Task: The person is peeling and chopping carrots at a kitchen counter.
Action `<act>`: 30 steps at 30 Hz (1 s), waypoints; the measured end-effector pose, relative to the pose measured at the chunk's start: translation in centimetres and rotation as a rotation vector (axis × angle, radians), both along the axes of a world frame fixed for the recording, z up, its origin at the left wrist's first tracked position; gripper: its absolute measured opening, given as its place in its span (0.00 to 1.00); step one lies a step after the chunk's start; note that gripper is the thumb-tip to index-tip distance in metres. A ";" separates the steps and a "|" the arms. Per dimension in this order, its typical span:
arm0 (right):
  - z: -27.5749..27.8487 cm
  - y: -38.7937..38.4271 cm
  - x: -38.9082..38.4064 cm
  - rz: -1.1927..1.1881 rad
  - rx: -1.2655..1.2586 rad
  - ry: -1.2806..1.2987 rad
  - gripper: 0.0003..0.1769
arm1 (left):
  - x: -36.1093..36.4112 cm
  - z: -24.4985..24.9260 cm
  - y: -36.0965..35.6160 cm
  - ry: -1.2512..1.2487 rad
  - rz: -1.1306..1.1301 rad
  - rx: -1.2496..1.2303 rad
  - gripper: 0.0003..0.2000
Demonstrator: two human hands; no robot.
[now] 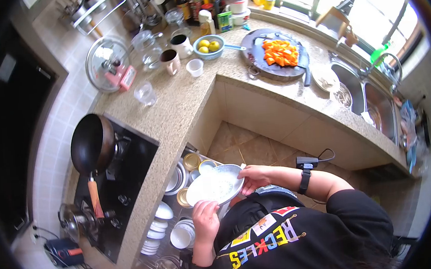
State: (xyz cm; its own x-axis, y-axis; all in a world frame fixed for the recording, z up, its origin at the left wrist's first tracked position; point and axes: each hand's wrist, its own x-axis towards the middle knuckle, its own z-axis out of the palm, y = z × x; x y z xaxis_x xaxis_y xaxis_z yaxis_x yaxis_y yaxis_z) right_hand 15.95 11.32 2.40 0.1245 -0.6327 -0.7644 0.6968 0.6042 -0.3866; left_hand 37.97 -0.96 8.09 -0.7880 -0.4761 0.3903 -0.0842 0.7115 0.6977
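A shallow white plate (pixel 214 185) with a faint pattern is held between my two hands, above an open drawer of dishes. My left hand (pixel 206 219) grips its near left rim with the fingers closed. At the right rim, my right hand (pixel 252 178) pinches the edge. Below and beside the plate, the pull-out drawer (pixel 145 263) holds a stack of white dishes (pixel 152 236), several bowls (pixel 182 234) and gold-lidded jars (pixel 192 161). The plate hides part of the drawer.
A wok (pixel 92 143) rests on the black stove (pixel 132 163) at left. Along the counter (pixel 180 94) stand mugs (pixel 170 61), a blue strainer of yellow fruit (pixel 208 47), and a round board (pixel 276 73) with orange chunks (pixel 281 53) and a knife (pixel 307 75). A sink (pixel 349 77) lies at right.
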 end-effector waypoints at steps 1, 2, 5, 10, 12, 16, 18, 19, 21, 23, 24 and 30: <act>0.2 0.6 -0.4 -0.113 -0.044 0.022 0.19 | -1.0 0.3 -0.4 -0.004 -0.062 0.014 0.08; 1.1 1.0 -0.7 -0.139 -0.054 0.031 0.19 | -1.8 0.3 -0.7 0.000 -0.098 0.005 0.08; 4.3 2.8 -1.7 -0.330 -0.078 0.210 0.17 | -4.8 1.1 -1.1 0.058 -0.210 -0.039 0.07; 6.3 5.3 -5.0 -0.486 -0.166 0.416 0.19 | -9.7 1.9 -0.9 0.004 -0.161 0.031 0.14; 7.0 6.4 -7.1 -0.585 -0.165 0.480 0.18 | -12.2 2.4 -1.0 0.034 -0.123 0.062 0.15; 8.7 8.6 -13.7 -0.827 -0.154 0.492 0.14 | -17.8 2.2 -1.8 0.029 -0.112 0.328 0.13; 9.3 9.7 -18.0 -0.947 -0.185 0.475 0.14 | -20.9 1.7 -2.4 0.027 -0.116 0.357 0.11; 9.2 10.5 -20.5 -0.988 -0.217 0.462 0.14 | -22.7 1.8 -2.5 0.012 -0.111 0.361 0.10; 9.6 11.7 -25.6 -1.069 -0.247 0.526 0.16 | -26.3 0.9 -2.9 -0.026 -0.069 0.394 0.09; 10.0 13.2 -30.7 -1.120 -0.224 0.618 0.17 | -30.3 0.3 -2.8 -0.027 -0.047 0.536 0.07; 9.5 14.0 -33.2 -1.181 -0.202 0.615 0.16 | -32.3 0.4 -2.7 -0.018 -0.068 0.567 0.08; 6.4 19.3 -47.3 -1.271 -0.005 0.622 0.16 | -43.5 1.0 -1.0 -0.038 -0.160 0.588 0.09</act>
State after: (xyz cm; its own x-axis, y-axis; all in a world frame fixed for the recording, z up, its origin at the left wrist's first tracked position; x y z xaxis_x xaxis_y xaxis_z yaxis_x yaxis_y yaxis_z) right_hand -31.33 30.66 8.83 -0.8749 -0.0600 -0.4806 0.4751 -0.2989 -0.8276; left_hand -5.52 -2.00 9.13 -0.8757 -0.4781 0.0684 -0.0403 0.2135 0.9761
